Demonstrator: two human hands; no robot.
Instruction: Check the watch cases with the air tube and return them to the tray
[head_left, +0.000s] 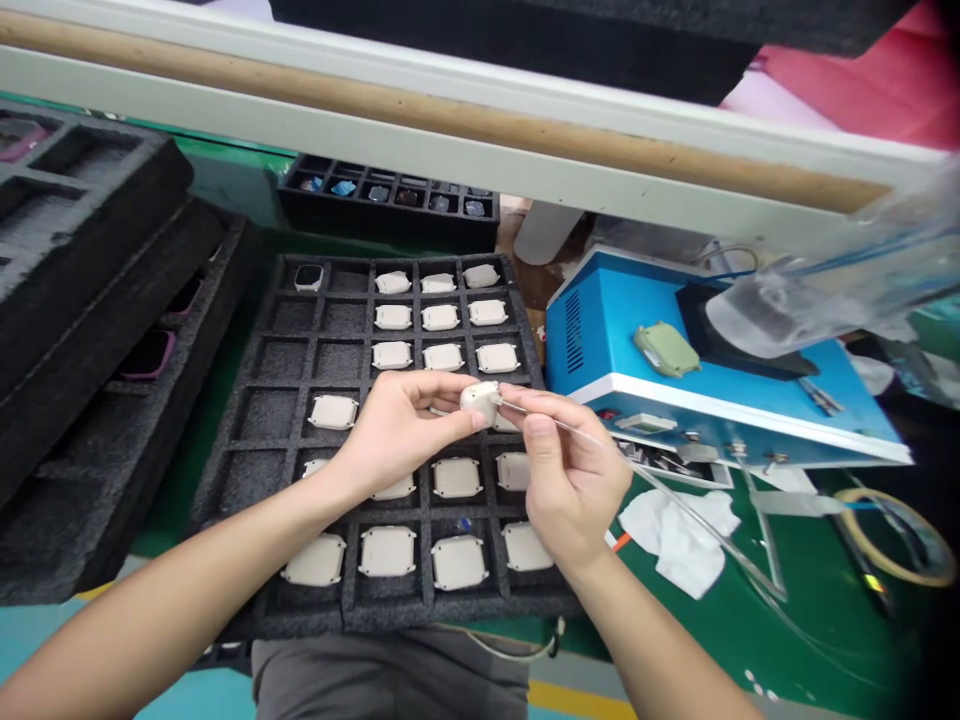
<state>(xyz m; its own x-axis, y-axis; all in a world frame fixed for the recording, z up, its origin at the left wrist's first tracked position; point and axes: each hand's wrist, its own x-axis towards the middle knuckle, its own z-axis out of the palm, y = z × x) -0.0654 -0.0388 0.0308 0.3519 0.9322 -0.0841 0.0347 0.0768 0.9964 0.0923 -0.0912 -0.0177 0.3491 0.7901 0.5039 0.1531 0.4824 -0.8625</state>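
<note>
Pinched between the thumb and fingers of my left hand (pixel 397 425) is a small cream watch case (pixel 478 400), tilted up on its edge. My right hand (pixel 574 470) closes around a thin clear tube (pixel 679 498), whose tip meets the right side of the case. Both hands are above a black foam tray (pixel 259 415) divided into square compartments. Many of these hold similar cream cases, such as one watch case (pixel 457 478) just below the hands. A case with a dark screen (pixel 308 277) lies in the far left compartment. My hands hide some middle compartments.
Stacked foam trays (pixel 90 280) rise at the left. At the right stands a blue machine (pixel 592 320) with a green watch case (pixel 667 348) on top. White tissue (pixel 682 530) and a tape roll (pixel 900 535) lie nearby. A shelf beam (pixel 450 130) crosses overhead.
</note>
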